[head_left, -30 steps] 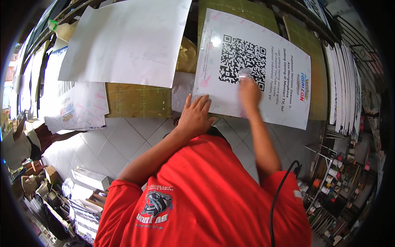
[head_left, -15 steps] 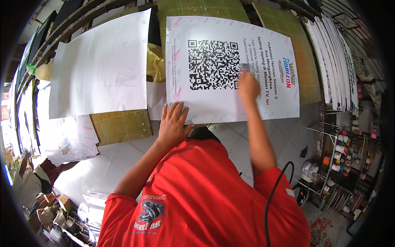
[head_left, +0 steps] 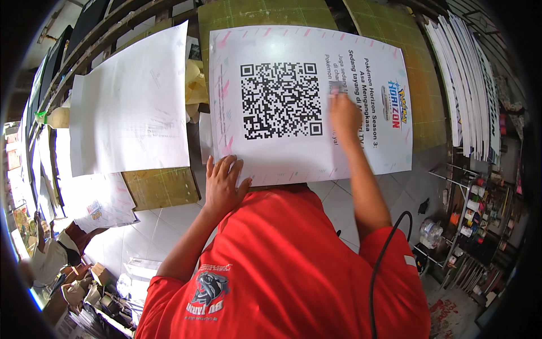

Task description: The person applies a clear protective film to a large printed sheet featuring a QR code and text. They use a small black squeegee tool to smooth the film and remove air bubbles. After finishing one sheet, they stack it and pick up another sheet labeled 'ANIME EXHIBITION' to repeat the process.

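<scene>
A QR-code poster (head_left: 282,161) lies face up over the green worktop (head_left: 234,14), apparently laid flat; what remains undone cannot be told. The right hand (head_left: 344,117) has its fingers closed around a small blurred object (head_left: 336,88) above the text; the left hand (head_left: 224,185) rests its fingers – slightly apart – on the near-left corner. Left, a green-capped bottle (head_left: 58,118) looks pale inside.

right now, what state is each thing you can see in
Printed board: face up, partly covered
Left hand: open, resting at the board's near left corner
Right hand: closed around a small tool
Small tool: gripped, blurred
Green mat: partly covered by the board
White sheet: spread out, mostly blank
Yellow material: crumpled, partly hidden
White boards: packed close together
</scene>
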